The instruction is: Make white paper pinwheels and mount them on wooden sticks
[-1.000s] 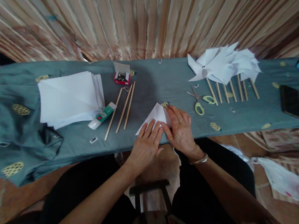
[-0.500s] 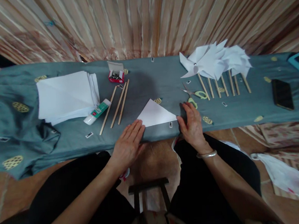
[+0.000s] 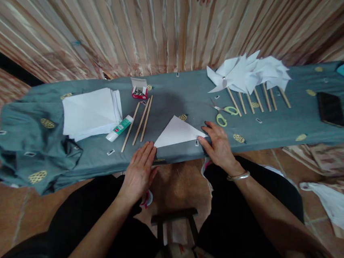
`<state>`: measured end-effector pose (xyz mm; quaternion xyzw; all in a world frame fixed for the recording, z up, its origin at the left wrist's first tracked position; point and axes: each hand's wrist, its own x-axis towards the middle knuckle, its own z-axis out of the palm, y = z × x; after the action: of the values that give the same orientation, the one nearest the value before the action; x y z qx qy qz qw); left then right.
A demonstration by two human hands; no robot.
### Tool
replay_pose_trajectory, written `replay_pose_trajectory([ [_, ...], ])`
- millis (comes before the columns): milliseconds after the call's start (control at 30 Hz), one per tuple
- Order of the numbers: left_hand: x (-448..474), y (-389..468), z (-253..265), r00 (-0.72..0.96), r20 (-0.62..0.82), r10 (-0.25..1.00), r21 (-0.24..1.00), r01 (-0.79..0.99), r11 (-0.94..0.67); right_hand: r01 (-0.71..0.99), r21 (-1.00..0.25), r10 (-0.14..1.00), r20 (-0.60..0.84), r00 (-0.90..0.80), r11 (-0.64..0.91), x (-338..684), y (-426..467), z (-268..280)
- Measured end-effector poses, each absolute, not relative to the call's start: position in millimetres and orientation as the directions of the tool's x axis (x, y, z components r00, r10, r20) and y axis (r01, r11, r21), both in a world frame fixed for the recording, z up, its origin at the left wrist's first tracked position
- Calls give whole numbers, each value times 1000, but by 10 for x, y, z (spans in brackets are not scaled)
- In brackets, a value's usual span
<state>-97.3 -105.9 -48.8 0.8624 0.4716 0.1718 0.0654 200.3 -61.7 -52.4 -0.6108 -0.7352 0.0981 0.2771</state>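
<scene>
A white sheet folded into a triangle (image 3: 177, 132) lies flat on the cloth in front of me, its long edge toward me. My left hand (image 3: 140, 170) is laid flat, fingers stretched, with the fingertips at the triangle's left corner. At the right corner is my right hand (image 3: 217, 145); its thumb touches the paper by the near edge, and the bent fingers are apart from the thumb on the far side. Just beyond that hand lie scissors (image 3: 220, 119) with light green handles, blades spread.
On the green cloth (image 3: 180, 93) are a paper stack (image 3: 88, 112), a glue tube (image 3: 119, 128), three wooden sticks (image 3: 141, 122) and a red box of small metal pieces (image 3: 139, 92). Several white paper pinwheels (image 3: 245, 73) lie at right, near a phone (image 3: 331, 109). A curtain (image 3: 156, 29) hangs behind.
My left hand has slid left to the triangle's corner. My right thumb has moved left onto the right corner, uncovering more of the scissors. The view has shifted slightly.
</scene>
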Motion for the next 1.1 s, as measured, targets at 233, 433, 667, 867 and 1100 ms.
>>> replay_pose_trajectory([
  [233,-989,-1085,-471,479,224,849,294,797,-528,681,-714,971,238,22,160,1934,-556,-446],
  [433,-991,-1075,-452,458,217,862,328,798,-506,342,-938,994,-24,110,-61,2017,-469,-427],
  [667,-833,-1030,-353,296,196,935,639,685,-351,57,-993,963,-86,256,-104,2188,-429,-294],
  [867,-306,-758,-238,74,-205,976,957,-194,216,-112,-983,976,-163,145,-148,1822,-586,-204],
  [1100,-162,-463,-90,63,-423,904,753,-530,390,-64,-991,993,-121,-11,-122,1881,-671,-91],
])
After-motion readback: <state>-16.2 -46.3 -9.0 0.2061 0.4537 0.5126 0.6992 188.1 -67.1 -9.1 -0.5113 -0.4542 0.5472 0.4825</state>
